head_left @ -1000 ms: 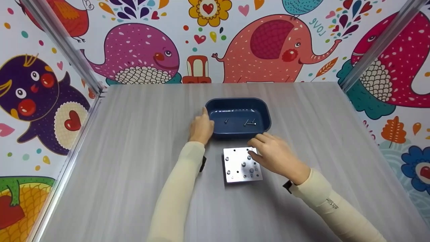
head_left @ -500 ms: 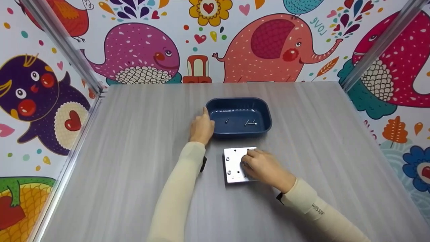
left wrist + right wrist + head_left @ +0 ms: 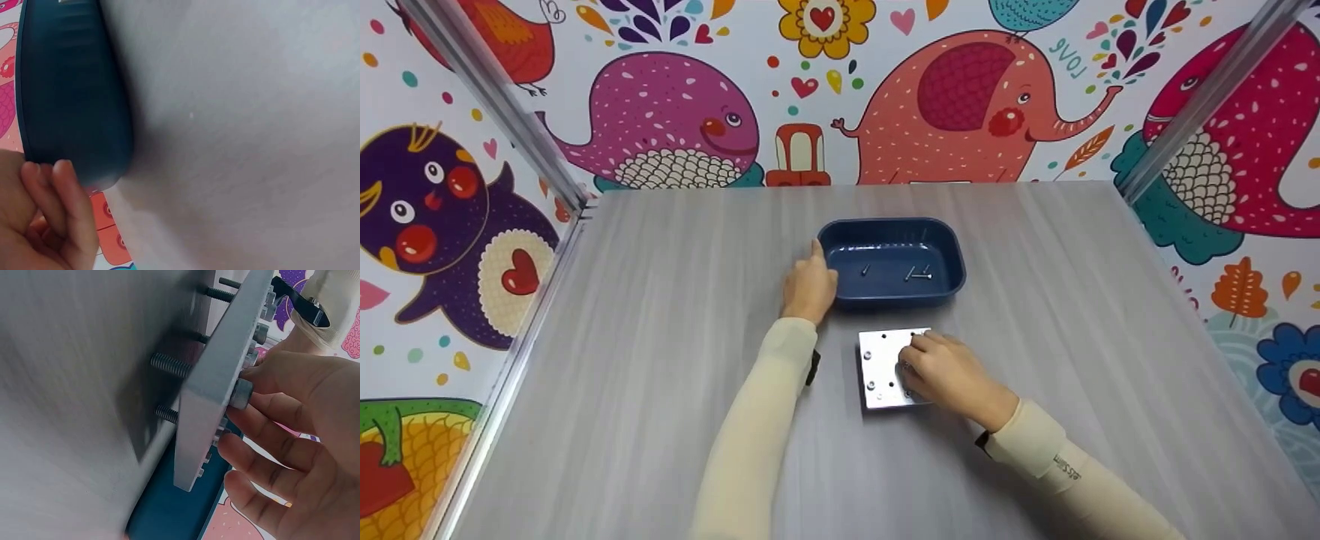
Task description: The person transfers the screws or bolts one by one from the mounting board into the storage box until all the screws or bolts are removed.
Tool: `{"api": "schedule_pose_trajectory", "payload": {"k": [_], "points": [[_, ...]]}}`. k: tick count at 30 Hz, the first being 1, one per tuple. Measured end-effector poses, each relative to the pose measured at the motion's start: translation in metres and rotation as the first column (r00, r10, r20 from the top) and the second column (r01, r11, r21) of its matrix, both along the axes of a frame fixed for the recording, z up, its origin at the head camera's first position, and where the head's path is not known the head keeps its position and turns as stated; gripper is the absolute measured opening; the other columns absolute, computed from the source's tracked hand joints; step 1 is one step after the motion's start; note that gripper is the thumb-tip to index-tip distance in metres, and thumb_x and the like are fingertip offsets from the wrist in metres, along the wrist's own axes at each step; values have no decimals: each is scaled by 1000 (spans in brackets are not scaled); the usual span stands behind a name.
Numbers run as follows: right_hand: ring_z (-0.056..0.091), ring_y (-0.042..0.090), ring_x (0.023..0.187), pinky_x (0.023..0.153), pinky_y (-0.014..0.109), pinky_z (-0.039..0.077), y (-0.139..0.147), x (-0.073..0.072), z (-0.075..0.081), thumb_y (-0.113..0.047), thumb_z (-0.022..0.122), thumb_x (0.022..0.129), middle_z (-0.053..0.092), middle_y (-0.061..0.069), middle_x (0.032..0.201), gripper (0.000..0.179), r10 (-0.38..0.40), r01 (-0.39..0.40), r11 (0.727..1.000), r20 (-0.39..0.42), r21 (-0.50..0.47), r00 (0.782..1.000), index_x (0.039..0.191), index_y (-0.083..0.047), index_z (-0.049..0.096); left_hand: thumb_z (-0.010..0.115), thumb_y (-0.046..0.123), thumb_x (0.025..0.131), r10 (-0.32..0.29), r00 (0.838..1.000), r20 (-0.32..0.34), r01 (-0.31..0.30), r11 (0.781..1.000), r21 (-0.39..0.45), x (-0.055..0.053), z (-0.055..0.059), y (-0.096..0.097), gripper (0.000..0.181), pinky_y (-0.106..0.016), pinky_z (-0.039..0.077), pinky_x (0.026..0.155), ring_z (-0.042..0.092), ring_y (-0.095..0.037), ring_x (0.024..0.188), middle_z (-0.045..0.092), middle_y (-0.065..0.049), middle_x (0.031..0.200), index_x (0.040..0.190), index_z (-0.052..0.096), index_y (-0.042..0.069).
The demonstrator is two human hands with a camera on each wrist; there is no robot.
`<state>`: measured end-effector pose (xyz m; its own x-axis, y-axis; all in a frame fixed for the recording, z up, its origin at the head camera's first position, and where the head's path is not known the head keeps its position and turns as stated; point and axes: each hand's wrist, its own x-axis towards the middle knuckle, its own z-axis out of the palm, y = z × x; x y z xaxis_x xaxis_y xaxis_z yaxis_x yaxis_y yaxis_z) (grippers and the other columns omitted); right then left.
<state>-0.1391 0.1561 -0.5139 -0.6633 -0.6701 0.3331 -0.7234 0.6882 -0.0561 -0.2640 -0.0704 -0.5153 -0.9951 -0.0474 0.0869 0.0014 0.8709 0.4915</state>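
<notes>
My left hand (image 3: 810,289) holds the left end of a dark blue tray (image 3: 885,289), its index finger stretched along the rim. Close up in the left wrist view, other fingers (image 3: 70,197) curl against the tray's end. Nearer to me lies a square silver metal plate (image 3: 877,369) with holes and several bolts through it. Bent over its right half, my right hand (image 3: 949,375) pinches the head of a bolt (image 3: 242,394) between thumb and index finger. Threaded shanks (image 3: 171,365) stick out of the plate's underside. The right hand hides part of the plate in the head view.
Several loose screws (image 3: 919,275) lie in the tray, and a single one (image 3: 865,270) sits apart towards its left. Grey wood-grain table (image 3: 660,337) surrounds everything. Cartoon-printed walls with metal corner posts (image 3: 491,105) bound the left, back and right.
My right hand has come left and down from the plate's upper right corner onto a bolt in it. Between half a second ago and now it barely shifts. My left hand stays at the tray.
</notes>
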Motion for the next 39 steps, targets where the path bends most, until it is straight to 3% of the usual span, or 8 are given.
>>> {"api": "schedule_pose_trajectory", "payload": {"k": [13, 18, 24, 30, 39], "points": [[54, 21, 71, 62, 39, 48, 6, 0, 16, -10, 79, 76, 60, 1, 77, 12, 38, -41, 997, -40, -71, 998, 84, -10, 70, 56, 13, 94, 4, 1000, 24, -4, 1000, 16, 0, 1, -1, 65, -43, 52, 64, 58, -27, 64, 68, -18, 81, 153, 34, -3], [52, 20, 71, 61, 38, 47, 9, 0, 22, -8, 77, 77, 59, 1, 78, 11, 38, -43, 996, -56, -83, 998, 85, -10, 69, 56, 14, 95, 10, 999, 41, -11, 1000, 10, 1, 2, -1, 65, -43, 51, 64, 58, -26, 65, 69, -18, 86, 154, 33, -1], [51, 19, 71, 58, 35, 47, 12, -5, 28, -7, 75, 77, 59, 0, 79, 10, 40, -43, 996, -44, -83, 998, 85, -10, 69, 56, 12, 95, 3, 999, 35, -4, 1000, 29, 2, 3, 0, 66, -41, 50, 60, 54, -25, 60, 68, -16, 80, 154, 31, -2], [53, 20, 72, 60, 32, 48, 10, -27, 45, -4, 77, 78, 63, 3, 82, 12, 55, -57, 992, -22, -112, 998, 87, -7, 71, 58, 13, 95, 12, 1000, 24, -13, 1000, 20, 2, 2, 0, 65, -44, 51, 64, 59, -28, 65, 71, -21, 92, 154, 34, -2], [58, 23, 78, 66, 34, 51, 6, -85, 78, -7, 77, 83, 66, 8, 88, 13, -68, 70, 997, 61, -17, 996, 95, -4, 73, 58, 14, 95, 8, 1000, 25, -9, 1000, 12, 2, 2, 1, 65, -42, 51, 64, 57, -27, 65, 70, -19, 89, 154, 34, -2]]}}
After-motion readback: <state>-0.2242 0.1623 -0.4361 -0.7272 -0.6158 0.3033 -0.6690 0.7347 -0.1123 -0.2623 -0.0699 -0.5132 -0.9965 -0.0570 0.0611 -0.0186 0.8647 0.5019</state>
